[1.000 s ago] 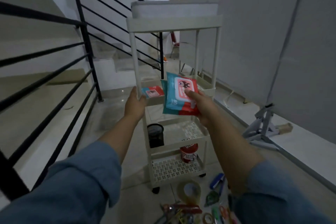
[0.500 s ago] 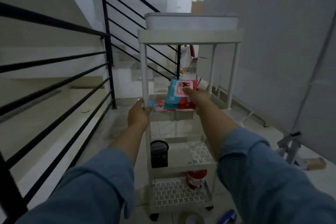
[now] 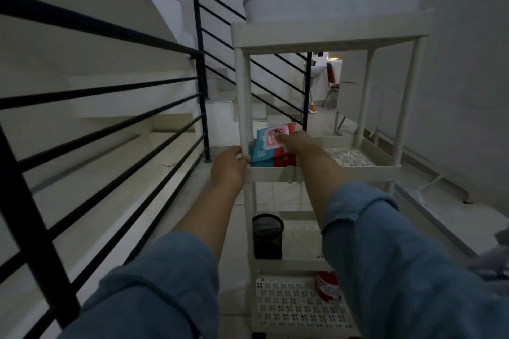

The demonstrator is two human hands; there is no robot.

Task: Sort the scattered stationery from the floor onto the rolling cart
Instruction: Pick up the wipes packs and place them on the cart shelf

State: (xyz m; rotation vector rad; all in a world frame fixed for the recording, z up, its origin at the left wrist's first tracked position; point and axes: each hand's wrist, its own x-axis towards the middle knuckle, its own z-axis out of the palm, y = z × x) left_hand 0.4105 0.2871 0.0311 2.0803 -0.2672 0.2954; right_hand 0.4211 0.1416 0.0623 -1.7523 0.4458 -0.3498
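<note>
A person in blue sleeves is loading a white cart (image 3: pixel 330 33) beside a black railing (image 3: pixel 110 91). The left hand (image 3: pixel 228 168) is wrapping its grip round the cart's front-left post at the second shelf, apparently steadying it. The right hand (image 3: pixel 297 143) is reaching into that shelf's left end and gripping a teal-and-red pack (image 3: pixel 264 150), thumb on its label, the other fingers hidden. The pack is sitting tilted at the cart's left post, seemingly on top of something red; whether that is a second pack is not clear.

Judging by the load, the sorting is partly done. A black mesh cup (image 3: pixel 267 237) is standing on the cart's third shelf, and a red-and-white can (image 3: pixel 327 287) is sitting on its bottom shelf. The right part of the second shelf is showing only bare perforated plastic. The pack appears to be in the act of being set down and not yet let go. The floor in front of the cart is out of view, so how much is left to pick up cannot be told.

The number "10" is reading on the pack's teal face. Its pink label is carrying a dark figure and blurred lettering. The can's white print is too small to read.
</note>
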